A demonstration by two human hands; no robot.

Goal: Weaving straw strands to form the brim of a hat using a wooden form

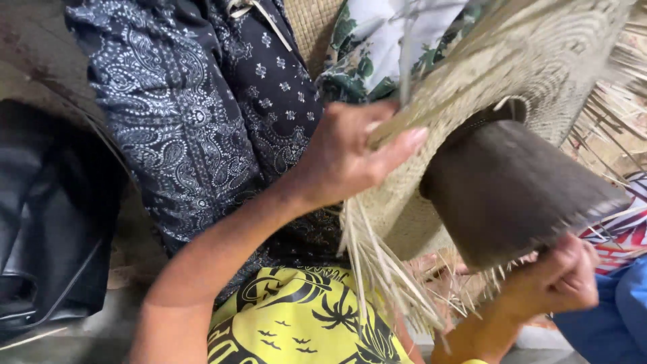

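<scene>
Pale woven straw hat (512, 61), unfinished, sits over a dark cylindrical wooden block (512, 189), tilted. Left hand (350, 158) grasps the flat brim weave, thumb pressing on top. Right hand (563, 280) clenched at the block's lower edge. Loose dry straw ends (384, 269) fan stiffly below the brim.

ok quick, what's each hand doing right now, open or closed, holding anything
Left hand: closed on the edge of the pale woven straw hat.
Right hand: closed, gripping loose straw strands below the dark round wooden block.
</scene>
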